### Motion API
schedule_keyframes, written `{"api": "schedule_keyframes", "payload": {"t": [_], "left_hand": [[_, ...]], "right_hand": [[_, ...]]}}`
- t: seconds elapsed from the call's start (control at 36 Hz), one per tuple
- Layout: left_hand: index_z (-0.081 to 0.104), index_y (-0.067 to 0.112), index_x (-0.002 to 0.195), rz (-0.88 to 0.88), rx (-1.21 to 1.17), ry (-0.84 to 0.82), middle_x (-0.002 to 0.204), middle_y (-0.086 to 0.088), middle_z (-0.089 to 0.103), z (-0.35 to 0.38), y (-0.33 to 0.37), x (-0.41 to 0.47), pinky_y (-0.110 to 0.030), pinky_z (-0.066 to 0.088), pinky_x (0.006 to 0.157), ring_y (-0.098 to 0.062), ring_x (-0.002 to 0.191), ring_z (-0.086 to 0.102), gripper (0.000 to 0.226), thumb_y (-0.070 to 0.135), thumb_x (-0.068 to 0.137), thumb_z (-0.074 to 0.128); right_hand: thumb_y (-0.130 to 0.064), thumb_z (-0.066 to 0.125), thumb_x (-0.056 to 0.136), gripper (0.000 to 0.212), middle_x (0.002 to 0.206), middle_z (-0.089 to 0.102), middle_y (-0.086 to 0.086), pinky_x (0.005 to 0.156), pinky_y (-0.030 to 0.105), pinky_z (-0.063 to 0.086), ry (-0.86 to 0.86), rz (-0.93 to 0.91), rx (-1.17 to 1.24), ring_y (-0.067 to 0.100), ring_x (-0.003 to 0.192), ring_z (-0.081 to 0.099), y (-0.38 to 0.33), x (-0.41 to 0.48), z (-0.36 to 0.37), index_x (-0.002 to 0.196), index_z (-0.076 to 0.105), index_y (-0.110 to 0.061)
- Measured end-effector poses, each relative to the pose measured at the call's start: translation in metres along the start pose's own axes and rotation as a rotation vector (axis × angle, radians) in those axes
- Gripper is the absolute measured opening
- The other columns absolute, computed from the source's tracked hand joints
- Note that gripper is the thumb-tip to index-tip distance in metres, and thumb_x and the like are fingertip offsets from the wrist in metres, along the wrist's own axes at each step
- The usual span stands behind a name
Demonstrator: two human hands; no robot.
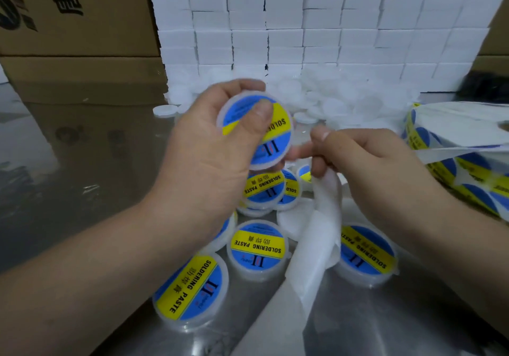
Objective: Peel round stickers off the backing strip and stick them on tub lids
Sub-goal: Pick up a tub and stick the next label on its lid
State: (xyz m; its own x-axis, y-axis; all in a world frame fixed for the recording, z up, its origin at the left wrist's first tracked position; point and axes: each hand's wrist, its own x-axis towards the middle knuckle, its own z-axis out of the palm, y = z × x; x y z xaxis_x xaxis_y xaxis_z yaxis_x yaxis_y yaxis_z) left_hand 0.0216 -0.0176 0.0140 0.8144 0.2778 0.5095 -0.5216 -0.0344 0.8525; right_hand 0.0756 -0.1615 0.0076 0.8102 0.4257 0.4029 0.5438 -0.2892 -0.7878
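My left hand [209, 146] grips a round white tub [278, 132] in the air, thumb pressing on its blue and yellow "Soldering Paste" sticker. My right hand [366, 160] is just right of it, fingers curled around the empty white backing strip [311, 248], which curls down toward the bottom edge. The sticker roll [451, 168] lies at the right with blue and yellow stickers showing. Several labelled tubs [257, 245] lie on the metal table below my hands.
A heap of unlabelled white tubs [344, 102] lies behind my hands, against a wall of stacked white boxes [303, 25]. Brown cardboard cartons [77, 39] stand at the back left. The shiny metal table [82, 163] stretches to the left.
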Motion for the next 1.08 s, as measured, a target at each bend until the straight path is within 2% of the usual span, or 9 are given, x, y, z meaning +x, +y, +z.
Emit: {"api": "schedule_keyframes", "payload": {"t": [0.11, 0.25, 0.36, 0.44, 0.56, 0.69, 0.83, 0.94, 1.08], "left_hand": [[0.059, 0.03, 0.081, -0.026, 0.194, -0.07, 0.053, 0.013, 0.058, 0.005, -0.008, -0.007, -0.015, 0.04, 0.036, -0.003, 0.034, 0.048, 0.008, 0.027, 0.086, 0.055], [0.062, 0.039, 0.083, -0.055, 0.298, -0.098, 0.068, 0.021, 0.063, 0.003, -0.013, -0.005, -0.024, 0.048, 0.056, -0.003, 0.062, 0.062, 0.01, 0.043, 0.078, 0.054], [0.059, 0.037, 0.088, 0.021, 0.387, -0.133, 0.07, 0.02, 0.063, 0.001, -0.01, -0.007, -0.01, 0.044, 0.048, 0.005, 0.056, 0.057, 0.01, 0.041, 0.084, 0.05], [0.058, 0.037, 0.09, 0.018, 0.41, -0.146, 0.071, 0.013, 0.064, 0.0, -0.011, -0.007, -0.018, 0.049, 0.053, -0.002, 0.06, 0.06, 0.022, 0.046, 0.083, 0.04], [0.057, 0.029, 0.091, 0.08, 0.442, -0.163, 0.066, 0.0, 0.057, -0.003, -0.01, -0.008, -0.016, 0.04, 0.047, -0.005, 0.051, 0.048, 0.032, 0.048, 0.086, 0.032], [0.044, 0.045, 0.09, -0.021, 0.45, -0.143, 0.052, 0.015, 0.053, -0.002, -0.014, -0.007, -0.024, 0.037, 0.048, -0.002, 0.041, 0.045, 0.015, 0.042, 0.076, 0.041], [0.052, 0.038, 0.089, -0.013, 0.432, -0.122, 0.063, 0.012, 0.066, -0.001, -0.007, -0.005, -0.025, 0.049, 0.052, -0.005, 0.055, 0.062, 0.013, 0.038, 0.076, 0.05], [0.055, 0.038, 0.087, -0.011, 0.573, -0.043, 0.068, 0.009, 0.064, -0.008, -0.01, 0.006, -0.018, 0.044, 0.049, -0.001, 0.05, 0.052, 0.004, 0.035, 0.087, 0.052], [0.056, 0.034, 0.101, -0.114, 0.861, -0.093, 0.083, 0.007, 0.062, -0.015, -0.017, 0.017, -0.031, 0.046, 0.067, -0.012, 0.076, 0.058, 0.012, 0.034, 0.091, 0.049]], "right_hand": [[-0.062, 0.041, 0.07, 0.048, 0.06, 0.051, 0.007, 0.053, 0.026, 0.039, -0.036, -0.163, -0.01, 0.012, 0.054, 0.045, -0.003, -0.002, 0.002, 0.072, 0.058, -0.017], [-0.05, 0.047, 0.077, 0.04, 0.052, 0.048, -0.009, 0.045, 0.019, 0.032, -0.03, -0.198, -0.151, 0.005, 0.048, 0.041, 0.0, -0.001, 0.005, 0.059, 0.051, -0.015], [-0.051, 0.044, 0.078, 0.04, 0.057, 0.052, 0.005, 0.05, 0.033, 0.037, -0.054, -0.161, -0.117, 0.011, 0.05, 0.042, 0.0, 0.0, 0.005, 0.071, 0.054, -0.012], [-0.048, 0.046, 0.078, 0.038, 0.052, 0.045, 0.009, 0.046, 0.033, 0.034, -0.066, -0.157, -0.047, 0.01, 0.048, 0.039, -0.001, -0.002, 0.004, 0.074, 0.053, -0.011], [-0.055, 0.047, 0.077, 0.049, 0.057, 0.051, 0.017, 0.047, 0.04, 0.04, -0.026, -0.173, -0.025, 0.025, 0.051, 0.043, -0.003, -0.004, 0.004, 0.071, 0.053, -0.007], [-0.053, 0.044, 0.079, 0.055, 0.065, 0.058, 0.015, 0.058, 0.047, 0.047, 0.036, -0.179, -0.047, 0.029, 0.062, 0.053, -0.003, 0.0, 0.003, 0.07, 0.058, -0.001], [-0.052, 0.041, 0.085, 0.053, 0.065, 0.061, 0.007, 0.057, 0.034, 0.044, 0.075, -0.162, -0.066, 0.018, 0.055, 0.052, -0.001, 0.0, 0.003, 0.072, 0.061, -0.005], [-0.05, 0.037, 0.084, 0.044, 0.07, 0.066, -0.016, 0.059, 0.011, 0.041, 0.166, -0.111, -0.008, -0.002, 0.065, 0.058, 0.0, 0.0, 0.001, 0.066, 0.066, -0.024], [-0.021, 0.052, 0.079, 0.021, 0.081, 0.066, -0.022, 0.06, 0.006, 0.041, 0.172, -0.113, 0.025, -0.005, 0.072, 0.059, 0.003, 0.002, 0.002, 0.071, 0.065, -0.035]]}}
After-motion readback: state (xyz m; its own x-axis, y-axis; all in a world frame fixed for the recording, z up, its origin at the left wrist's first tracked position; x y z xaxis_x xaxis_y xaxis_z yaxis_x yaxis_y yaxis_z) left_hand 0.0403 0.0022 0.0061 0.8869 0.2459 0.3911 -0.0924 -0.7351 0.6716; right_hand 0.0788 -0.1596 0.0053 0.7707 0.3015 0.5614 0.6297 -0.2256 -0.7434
